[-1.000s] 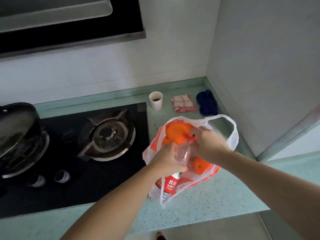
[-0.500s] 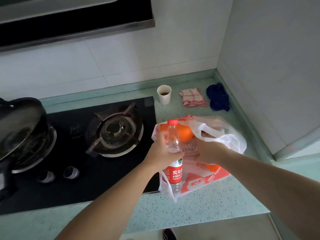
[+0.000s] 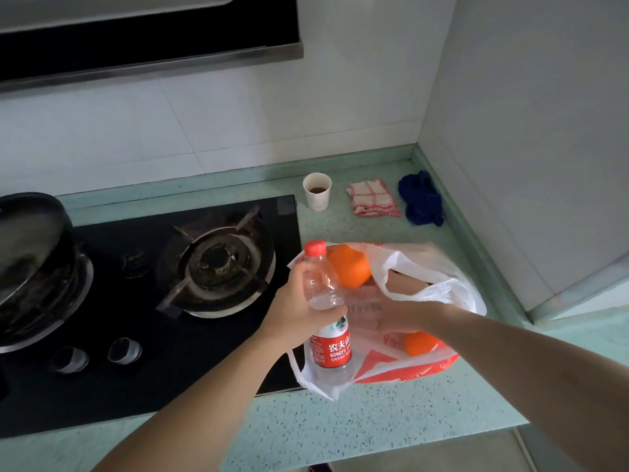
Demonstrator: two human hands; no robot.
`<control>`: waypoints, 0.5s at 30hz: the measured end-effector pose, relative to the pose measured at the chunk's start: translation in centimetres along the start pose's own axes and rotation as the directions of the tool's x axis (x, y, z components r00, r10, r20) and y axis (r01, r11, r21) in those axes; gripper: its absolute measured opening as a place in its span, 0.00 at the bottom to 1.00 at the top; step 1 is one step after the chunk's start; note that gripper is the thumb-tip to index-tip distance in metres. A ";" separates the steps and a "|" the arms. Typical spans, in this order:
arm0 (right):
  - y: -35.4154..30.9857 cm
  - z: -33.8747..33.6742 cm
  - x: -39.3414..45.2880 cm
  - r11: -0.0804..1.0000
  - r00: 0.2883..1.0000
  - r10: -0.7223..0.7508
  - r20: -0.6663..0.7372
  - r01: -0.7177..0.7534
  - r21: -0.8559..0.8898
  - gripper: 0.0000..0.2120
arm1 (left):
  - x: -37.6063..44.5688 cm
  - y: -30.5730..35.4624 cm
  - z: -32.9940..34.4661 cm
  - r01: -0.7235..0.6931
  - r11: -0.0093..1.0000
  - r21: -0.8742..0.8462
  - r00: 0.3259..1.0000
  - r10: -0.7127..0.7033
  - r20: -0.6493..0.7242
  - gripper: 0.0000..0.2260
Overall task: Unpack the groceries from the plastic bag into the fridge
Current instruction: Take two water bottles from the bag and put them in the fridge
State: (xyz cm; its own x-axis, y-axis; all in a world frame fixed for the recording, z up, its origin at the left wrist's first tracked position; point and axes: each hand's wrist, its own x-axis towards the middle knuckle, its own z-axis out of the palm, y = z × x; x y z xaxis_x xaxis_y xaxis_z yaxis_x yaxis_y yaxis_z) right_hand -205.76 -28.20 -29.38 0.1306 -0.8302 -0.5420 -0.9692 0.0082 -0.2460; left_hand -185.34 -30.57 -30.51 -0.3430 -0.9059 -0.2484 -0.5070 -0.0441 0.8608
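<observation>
A white and red plastic bag (image 3: 439, 291) lies open on the green countertop (image 3: 374, 427), to the right of the hob. My left hand (image 3: 299, 308) is shut around the upper body of a clear water bottle (image 3: 332, 349) with a red cap and red label, held upright at the bag's left edge. My right hand (image 3: 408, 316) reaches into the bag's mouth and wraps a second clear ribbed bottle (image 3: 362, 301) lying inside. One orange (image 3: 350, 267) shows at the bag's top, another orange (image 3: 420, 342) through the plastic. No fridge is in view.
A black gas hob (image 3: 218, 267) fills the left, with a dark pan (image 3: 30, 253) on its far burner. At the back stand a paper cup (image 3: 317, 192), a checked cloth (image 3: 372, 199) and a blue cloth (image 3: 420, 199). A range hood (image 3: 146, 35) hangs above.
My left hand has lifted the water bottle up out of the bag and stood it upright. My right hand let go of the cap and went deeper into the bag.
</observation>
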 end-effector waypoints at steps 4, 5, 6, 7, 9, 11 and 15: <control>1.4 -0.4 0.0 0.998 0.994 -0.060 -0.091 0.060 0.003 0.34 | -0.2 -0.2 -0.8 -0.027 1.000 -0.016 0.999 0.026 -0.035 0.33; 1.3 -0.9 -0.4 0.998 0.992 -0.063 -0.108 0.062 -0.015 0.30 | -0.2 -0.3 -1.1 -0.023 0.999 -0.023 0.999 0.022 -0.043 0.34; 1.4 -1.3 -0.6 0.997 0.988 -0.082 -0.131 0.083 0.006 0.28 | -0.2 -0.4 -1.3 -0.015 0.999 -0.037 0.999 0.013 -0.050 0.34; 1.6 -1.6 -0.8 0.996 0.989 -0.077 -0.126 0.081 0.028 0.26 | -0.3 -0.5 -1.5 -0.009 0.999 -0.051 0.998 0.006 -0.055 0.35; 2.2 -1.9 -1.1 0.996 0.996 -0.035 -0.087 0.042 0.080 0.23 | -0.4 -0.7 -1.7 -0.003 0.998 -0.066 0.999 -0.001 -0.054 0.36; 2.7 -2.2 -1.5 0.996 0.999 -0.026 -0.036 0.029 0.090 0.24 | -0.5 -0.8 -1.8 -0.004 0.997 -0.074 0.998 0.000 -0.058 0.36; 3.8 -3.2 -2.0 0.984 0.999 -0.004 0.038 -0.003 0.176 0.27 | -0.4 -1.0 -1.9 0.001 0.995 -0.098 0.997 -0.009 -0.072 0.38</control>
State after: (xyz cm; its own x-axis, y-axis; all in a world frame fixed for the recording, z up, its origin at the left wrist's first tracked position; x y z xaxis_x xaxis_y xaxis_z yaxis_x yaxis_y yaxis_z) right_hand -210.41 -28.25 -26.65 0.1420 -0.8081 -0.5716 -0.9177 0.1090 -0.3821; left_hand -183.18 -30.95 -30.40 -0.2812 -0.9333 -0.2234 -0.4273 -0.0867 0.9000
